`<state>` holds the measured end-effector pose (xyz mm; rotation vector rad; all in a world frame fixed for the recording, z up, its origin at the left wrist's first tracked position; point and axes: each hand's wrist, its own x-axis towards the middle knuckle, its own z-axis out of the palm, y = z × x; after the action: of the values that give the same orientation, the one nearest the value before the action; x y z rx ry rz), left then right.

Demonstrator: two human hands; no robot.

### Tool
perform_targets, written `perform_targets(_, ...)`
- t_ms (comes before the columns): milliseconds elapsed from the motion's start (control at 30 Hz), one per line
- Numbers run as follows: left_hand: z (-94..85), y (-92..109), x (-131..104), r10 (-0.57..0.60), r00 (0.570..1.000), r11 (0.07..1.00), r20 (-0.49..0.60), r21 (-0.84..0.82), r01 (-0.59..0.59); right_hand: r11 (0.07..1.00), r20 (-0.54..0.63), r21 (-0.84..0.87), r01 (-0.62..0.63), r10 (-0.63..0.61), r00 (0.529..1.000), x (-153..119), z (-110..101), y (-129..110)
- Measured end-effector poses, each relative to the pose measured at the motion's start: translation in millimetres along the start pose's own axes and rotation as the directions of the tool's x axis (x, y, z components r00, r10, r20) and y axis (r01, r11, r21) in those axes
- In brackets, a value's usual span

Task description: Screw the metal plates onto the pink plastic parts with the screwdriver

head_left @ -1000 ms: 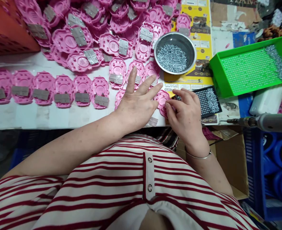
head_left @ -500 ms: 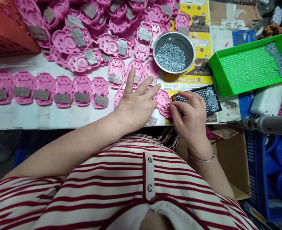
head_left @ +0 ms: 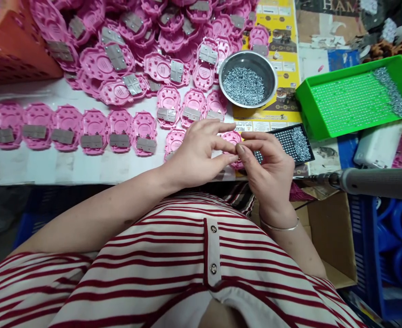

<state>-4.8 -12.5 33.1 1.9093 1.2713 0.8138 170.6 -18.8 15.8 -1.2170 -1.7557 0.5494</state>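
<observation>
My left hand [head_left: 201,152] reaches in over the table's front edge, its thumb and index fingertips brought together. Opposite it, my right hand [head_left: 271,164] pinches thumb against forefinger, touching the left fingertips. Whatever sits between these fingers is too small and covered to make out. Partly hidden below them lies a pink plastic housing [head_left: 231,136]. Another pink housing [head_left: 174,139] shows beside the left hand's back. A black perforated tray [head_left: 285,145] with small screws at its right end lies just behind my right hand.
Pink housings with grey metal plates [head_left: 144,145] line up at left; more form a pile [head_left: 107,64] behind. A steel bowl [head_left: 271,78] holds screws. At right are a green tray [head_left: 319,125] with screws and an electric screwdriver [head_left: 375,181]. An orange basket [head_left: 23,45] stands far left.
My left hand has drawn its spread fingers together and turned toward the right hand, so their fingertips now meet. My right hand has shifted slightly left. The view has tilted a little.
</observation>
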Motion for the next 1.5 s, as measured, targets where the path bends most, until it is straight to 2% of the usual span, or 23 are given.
perform_targets(67, -5.8, -2, 1, -0.017, 0.998, 0.979, 0.062, -0.200, 0.029, 0.998, -0.014, 0.061, 0.014, -0.013, 1.000, 2, -1, -2)
perform_targets(167, -15.0, -2, 5, -0.030, 0.989, 0.899, 0.145, -0.429, 0.090, 0.993, 0.001, 0.006, 0.116, -0.116, 0.993, 7, -4, -11)
perform_targets(300, -26.3, 1, 11, -0.045, 0.985, 0.806, 0.165, -0.576, 0.134, 0.966, 0.085, -0.070, 0.249, -0.243, 0.966, 20, -10, -25)
perform_targets(400, -35.1, 5, 14, -0.066, 0.983, 0.768, 0.171, -0.621, 0.159, 0.943, 0.156, -0.083, 0.322, -0.307, 0.939, 28, -13, -32)
perform_targets(500, -41.9, 12, 14, -0.078, 0.986, 0.780, 0.150, -0.606, 0.154, 0.902, 0.169, -0.157, 0.403, -0.378, 0.910, 32, -15, -34)
perform_targets(633, -45.3, 22, 13, -0.068, 0.997, 0.855, 0.037, -0.513, 0.077, 0.833, 0.051, -0.265, 0.485, -0.490, 0.870, 31, -14, -35)
perform_targets(733, -47.6, 28, 12, -0.008, 1.000, 0.914, -0.029, -0.405, -0.004, 0.843, 0.034, -0.308, 0.442, -0.455, 0.890, 29, -13, -39)
perform_targets(800, -50.8, 31, 11, 0.003, 1.000, 0.925, 0.004, -0.380, -0.001, 0.866, 0.053, -0.318, 0.385, -0.390, 0.919, 29, -13, -44)
perform_targets(867, -55.4, 34, 9, -0.014, 0.997, 0.905, 0.076, -0.423, 0.046, 0.877, 0.060, -0.296, 0.378, -0.378, 0.924, 30, -14, -49)
perform_targets(967, -63.3, 39, 5, -0.048, 0.989, 0.870, 0.139, -0.481, 0.110, 0.869, 0.033, -0.233, 0.436, -0.441, 0.897, 33, -14, -54)
perform_targets(1133, -72.7, 41, -7, -0.065, 0.992, 0.885, 0.104, -0.453, 0.105, 0.815, 0.037, -0.185, 0.549, -0.553, 0.833, 35, -9, -58)
perform_targets(1233, -70.1, 34, -17, -0.073, 0.997, 0.902, 0.001, -0.428, 0.067, 0.814, 0.048, -0.141, 0.564, -0.563, 0.825, 32, -4, -56)
perform_targets(1333, -59.9, 23, -25, -0.105, 0.989, 0.953, -0.106, -0.294, 0.070, 0.788, 0.138, -0.158, 0.595, -0.579, 0.804, 28, -2, -48)
perform_targets(1400, -50.9, 16, -27, -0.129, 0.987, 0.963, -0.093, -0.249, 0.102, 0.766, 0.177, -0.174, 0.619, -0.594, 0.784, 24, -3, -42)
perform_targets(1500, -38.2, 10, -25, -0.161, 0.986, 0.948, -0.037, -0.283, 0.144, 0.811, 0.179, -0.185, 0.555, -0.527, 0.830, 16, -5, -34)
